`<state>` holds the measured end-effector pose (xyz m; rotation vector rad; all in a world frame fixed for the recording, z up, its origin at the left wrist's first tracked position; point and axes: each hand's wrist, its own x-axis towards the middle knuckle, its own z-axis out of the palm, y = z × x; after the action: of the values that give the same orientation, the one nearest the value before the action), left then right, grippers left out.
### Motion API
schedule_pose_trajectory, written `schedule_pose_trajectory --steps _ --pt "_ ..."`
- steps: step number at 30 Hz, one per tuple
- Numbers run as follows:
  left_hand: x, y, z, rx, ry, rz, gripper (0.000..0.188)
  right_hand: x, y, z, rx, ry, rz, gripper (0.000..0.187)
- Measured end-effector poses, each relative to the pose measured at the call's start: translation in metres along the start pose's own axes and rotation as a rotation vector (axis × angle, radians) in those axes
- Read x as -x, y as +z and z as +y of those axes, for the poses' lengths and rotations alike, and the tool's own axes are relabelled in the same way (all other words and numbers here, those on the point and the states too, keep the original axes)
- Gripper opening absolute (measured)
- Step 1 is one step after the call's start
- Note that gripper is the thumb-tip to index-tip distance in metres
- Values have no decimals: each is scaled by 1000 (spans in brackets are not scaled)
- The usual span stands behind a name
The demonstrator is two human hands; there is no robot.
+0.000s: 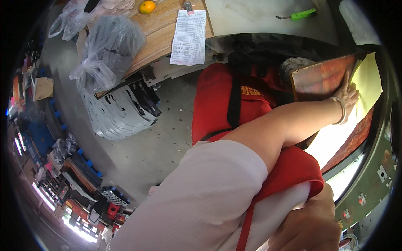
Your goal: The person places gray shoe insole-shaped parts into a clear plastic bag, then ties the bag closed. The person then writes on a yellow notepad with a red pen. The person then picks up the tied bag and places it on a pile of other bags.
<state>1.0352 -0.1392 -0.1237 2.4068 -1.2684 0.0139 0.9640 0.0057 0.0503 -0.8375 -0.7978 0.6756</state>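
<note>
My left arm, in a white sleeve and with a pale bangle at the wrist, reaches across to the right. My left hand (346, 98) lies on a yellow sheet (369, 81), fingers stretched out along its edge. The sheet rests on a reddish-brown patterned board (320, 77); its lower part is glaring white in strong light. My right hand (312, 228) is low at the right, beside the red apron (293, 171); its fingers are hidden, and whether it holds anything does not show.
A green machine panel with buttons (362, 198) curves along the right. Ahead stands a wooden table (161, 31) bearing a paper list (188, 37), an orange fruit (147, 7), a grey plastic bag (115, 50) and a green-handled tool (302, 14). A white sack (115, 113) stands on the floor.
</note>
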Motion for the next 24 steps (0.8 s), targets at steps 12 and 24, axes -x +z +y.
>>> schedule_pose_trajectory --steps 12,24 --pt "1 -2 -1 8 12 -22 70 15 -7 -8 75 44 112 19" --pt "0 3 2 -4 -4 18 74 143 -17 -60 206 -251 1122 36"
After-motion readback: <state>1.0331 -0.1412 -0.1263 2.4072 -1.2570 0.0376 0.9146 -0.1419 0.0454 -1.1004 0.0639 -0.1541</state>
